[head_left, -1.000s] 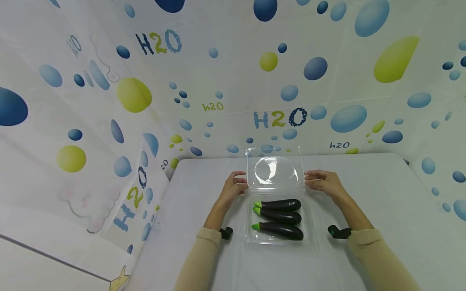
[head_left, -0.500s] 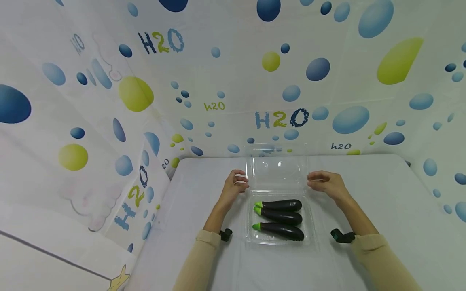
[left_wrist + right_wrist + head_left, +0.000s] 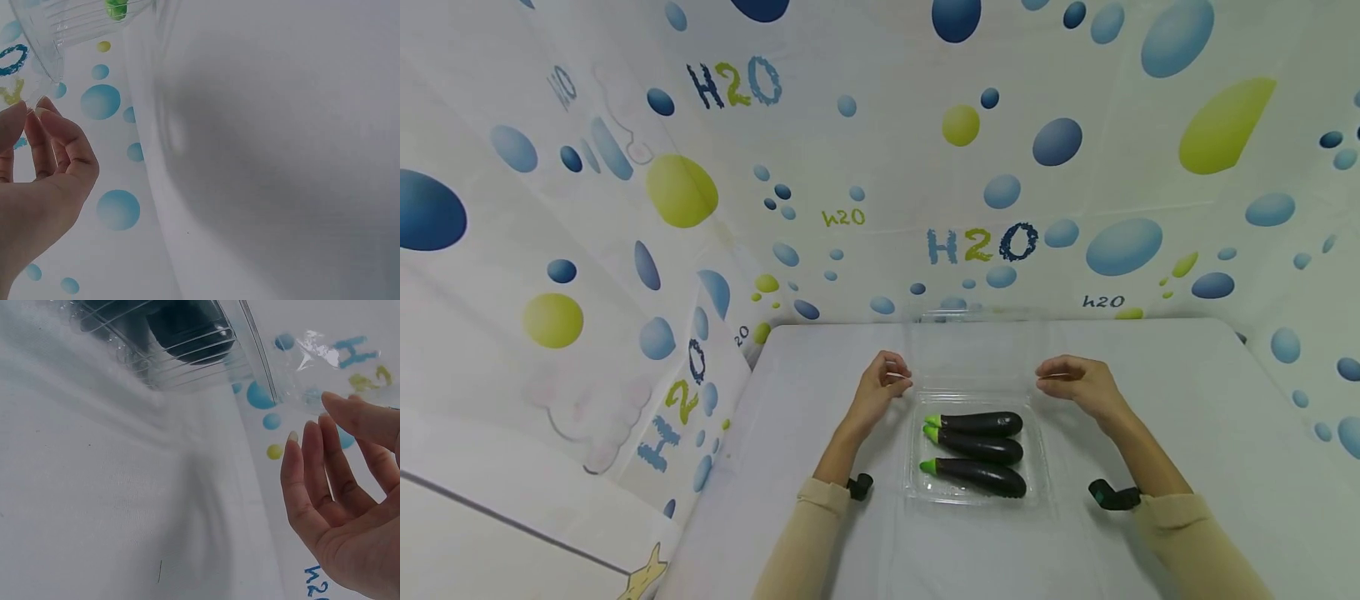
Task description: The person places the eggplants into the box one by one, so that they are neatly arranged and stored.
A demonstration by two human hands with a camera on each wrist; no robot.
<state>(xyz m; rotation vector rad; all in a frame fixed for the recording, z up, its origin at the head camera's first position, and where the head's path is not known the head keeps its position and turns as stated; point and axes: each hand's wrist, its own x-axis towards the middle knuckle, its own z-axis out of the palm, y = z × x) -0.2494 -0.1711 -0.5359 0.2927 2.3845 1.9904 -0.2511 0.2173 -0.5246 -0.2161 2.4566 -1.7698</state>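
Observation:
A clear plastic clamshell container (image 3: 1041, 467) lies on the table with its hinged lid (image 3: 973, 354) standing up at the back. Three small eggplants (image 3: 977, 450), dark purple with green stems, lie side by side in its base. At the lid's left edge, the left hand (image 3: 878, 385) pinches the rim between thumb and fingertips, seen closely in the left wrist view. Opposite it, the right hand (image 3: 1086, 387) holds the lid's right edge with its thumb and fingertips; the transparent plastic makes the exact contact hard to see.
A white cloth covers the table (image 3: 1150, 433). Behind it stands a backdrop (image 3: 880, 150) printed with blue and green dots and H2O lettering, which continues along the left side. A dark wrist camera (image 3: 1112, 496) is strapped to the right wrist.
The lid has swung forward from its leaned-back position and looks wider. Both hands' fingers have drawn closer to their thumbs, and the right hand has moved slightly right. The eggplants stay put.

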